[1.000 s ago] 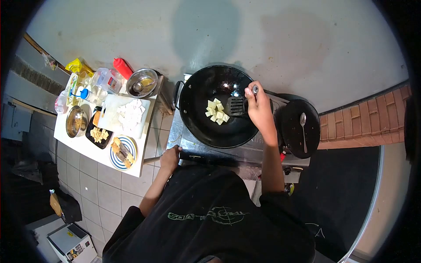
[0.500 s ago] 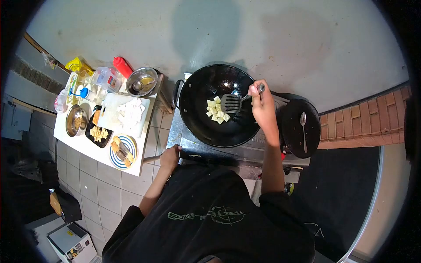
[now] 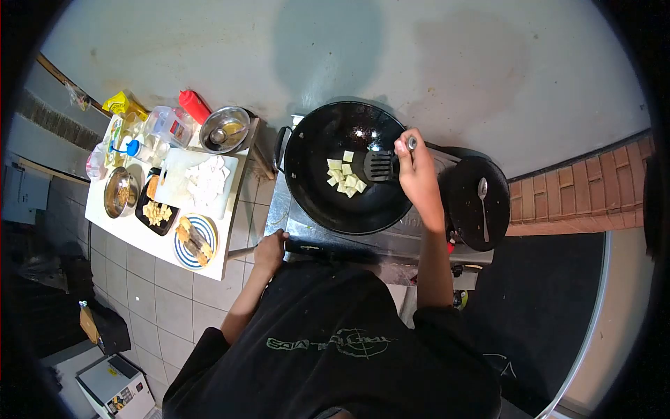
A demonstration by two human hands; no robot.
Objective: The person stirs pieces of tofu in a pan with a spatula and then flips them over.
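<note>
Glossy black metal wok (image 3: 328, 136), slotted metal spatula (image 3: 380, 166), shiny steel bowl (image 3: 225, 130).

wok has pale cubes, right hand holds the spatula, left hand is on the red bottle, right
Not the left hand: the head view shows it gripping the long handle at the front of the stove, not the red bottle. Wok, cubes, right hand and spatula are as stated.

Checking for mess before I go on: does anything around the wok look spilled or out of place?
Nothing spilled. One pale cube lies apart from the pile in the wok, and a spoon rests on the black lid.
</note>
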